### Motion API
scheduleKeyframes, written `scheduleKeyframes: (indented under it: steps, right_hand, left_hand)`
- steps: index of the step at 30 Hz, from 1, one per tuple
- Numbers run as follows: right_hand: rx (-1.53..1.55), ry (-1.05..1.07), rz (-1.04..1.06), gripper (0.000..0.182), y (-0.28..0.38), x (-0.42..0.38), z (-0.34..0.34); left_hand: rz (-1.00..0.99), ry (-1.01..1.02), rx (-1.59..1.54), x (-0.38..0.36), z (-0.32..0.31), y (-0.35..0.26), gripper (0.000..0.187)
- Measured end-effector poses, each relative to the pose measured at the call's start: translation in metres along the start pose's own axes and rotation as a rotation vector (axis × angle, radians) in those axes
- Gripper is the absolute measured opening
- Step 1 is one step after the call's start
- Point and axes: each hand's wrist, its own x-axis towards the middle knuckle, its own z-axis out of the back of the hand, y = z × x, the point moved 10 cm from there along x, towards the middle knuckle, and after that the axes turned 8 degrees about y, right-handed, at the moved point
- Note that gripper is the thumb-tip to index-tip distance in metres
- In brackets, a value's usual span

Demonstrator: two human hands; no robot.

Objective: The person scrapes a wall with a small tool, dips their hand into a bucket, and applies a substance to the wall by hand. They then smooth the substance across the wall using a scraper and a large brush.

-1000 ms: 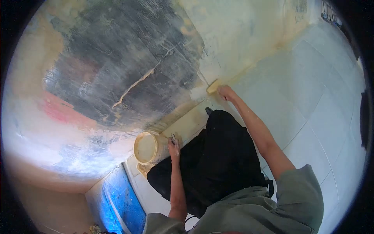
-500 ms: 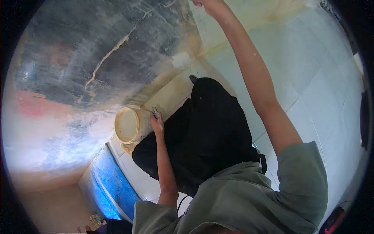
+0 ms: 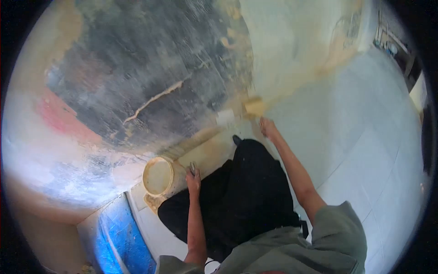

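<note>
My right hand [image 3: 268, 128] is closed around the handle of a tool with a broad yellowish head [image 3: 254, 107], smeared by motion, at the foot of the wall. Its exact kind is not clear. Low by my bent knee, my left hand [image 3: 193, 181] grips a small dark-and-grey object [image 3: 193, 168], partly hidden by the fingers. Just left of that hand stands a round, cream-stained bucket [image 3: 158, 176], with pale material inside. The wall [image 3: 150, 59] has a large dark grey patch crossed by a raised, pale crack-like line.
Pale floor tiles [image 3: 351, 160] spread to the right. A blue plastic-like sheet [image 3: 123, 228] covers something at lower left. My black-trousered legs [image 3: 246, 192] are folded between the hands. Dark items [image 3: 397, 50] sit at the far upper right.
My right arm has come down from the top edge, bringing the hand and its tool into view near the wall's base. The view has tilted up; my left hand stays beside the bucket.
</note>
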Motion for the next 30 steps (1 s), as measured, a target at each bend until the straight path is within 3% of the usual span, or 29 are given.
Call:
scheduleKeyframes:
  steps: [2, 6, 8, 10, 12, 14, 16, 20, 22, 24, 26, 30]
  right_hand:
    - [0.457, 0.117, -0.259, 0.030, -0.014, -0.012, -0.012]
    - [0.396, 0.060, -0.215, 0.030, 0.059, 0.006, 0.005]
    - [0.331, 0.109, -0.113, 0.028, 0.111, 0.018, 0.016]
    - [0.218, 0.140, 0.046, 0.027, 0.185, -0.001, 0.030]
    - [0.299, 0.145, 0.114, 0.024, 0.245, -0.014, 0.043]
    - [-0.252, -0.040, 0.630, 0.021, 0.337, -0.026, 0.061]
    - [0.213, 0.102, 0.543, 0.020, 0.390, -0.038, 0.068]
    - [0.375, 0.175, 0.529, 0.025, 0.443, -0.003, 0.080]
    - [0.445, 0.208, 0.566, 0.028, 0.441, 0.007, 0.075]
    - [0.604, 0.330, 0.449, 0.034, 0.392, 0.037, 0.055]
    - [0.592, 0.276, 0.456, 0.038, 0.351, 0.034, 0.050]
    - [0.551, 0.250, 0.263, 0.037, 0.248, 0.019, 0.033]
  left_hand:
    - [-0.002, -0.013, -0.007, -0.004, 0.002, -0.002, 0.030]
    - [0.084, -0.005, 0.056, -0.006, 0.007, -0.007, 0.031]
    - [0.104, 0.017, 0.017, -0.005, 0.003, 0.007, 0.031]
    - [0.036, -0.087, -0.116, 0.000, -0.006, 0.037, 0.029]
    - [0.038, -0.062, -0.053, -0.003, 0.003, 0.005, 0.028]
    - [0.047, -0.034, 0.020, -0.005, 0.007, -0.007, 0.028]
    - [0.031, 0.012, 0.015, -0.004, 0.004, -0.007, 0.028]
    - [0.206, 0.086, -0.106, -0.004, -0.004, 0.019, 0.027]
    - [0.111, -0.031, -0.088, -0.002, -0.002, 0.032, 0.027]
    - [0.140, 0.010, -0.118, -0.007, 0.007, 0.007, 0.027]
    - [0.158, 0.031, -0.158, -0.003, 0.005, 0.000, 0.027]
    - [0.060, -0.019, -0.102, 0.003, -0.006, 0.024, 0.027]
